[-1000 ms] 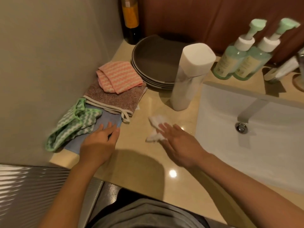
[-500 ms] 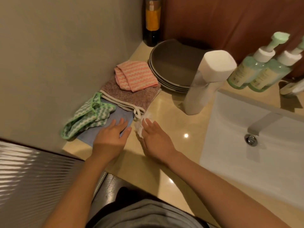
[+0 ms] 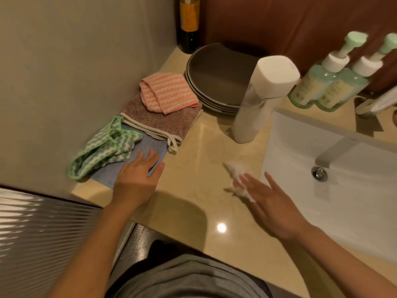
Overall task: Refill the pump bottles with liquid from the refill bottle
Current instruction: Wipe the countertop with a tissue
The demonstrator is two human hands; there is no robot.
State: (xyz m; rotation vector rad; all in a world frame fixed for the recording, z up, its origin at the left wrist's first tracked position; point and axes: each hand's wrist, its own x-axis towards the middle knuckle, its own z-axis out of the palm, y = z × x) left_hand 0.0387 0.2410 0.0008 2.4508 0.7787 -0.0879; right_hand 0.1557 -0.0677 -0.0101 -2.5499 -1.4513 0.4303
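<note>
"Hands first: what state?"

"Left hand (image 3: 137, 181) lies flat, fingers straight, on the blue cloth (image 3: 148, 152) at nine o'clock on the table (image 3: 193, 196). It grips nothing."

"And the other?"

"Right hand (image 3: 275, 209) is at four o'clock of the view, fingers spread wide and straight. The fingertips press a crumpled white tissue (image 3: 235, 169) against the table, just beside the sink (image 3: 300, 151). No finger curls round it."

"Location of the refill bottle (image 3: 257, 108)?"

"Standing on its base, white cap on, at one o'clock from the tissue, between the stack of plates (image 3: 214, 82) and the sink's near corner. Neither hand touches it."

"And the green pair at the back?"

"First pump bottle (image 3: 315, 87) and second pump bottle (image 3: 345, 89) stand side by side at two o'clock, behind the sink, pumps fitted. Both are well apart from the hands."
</note>
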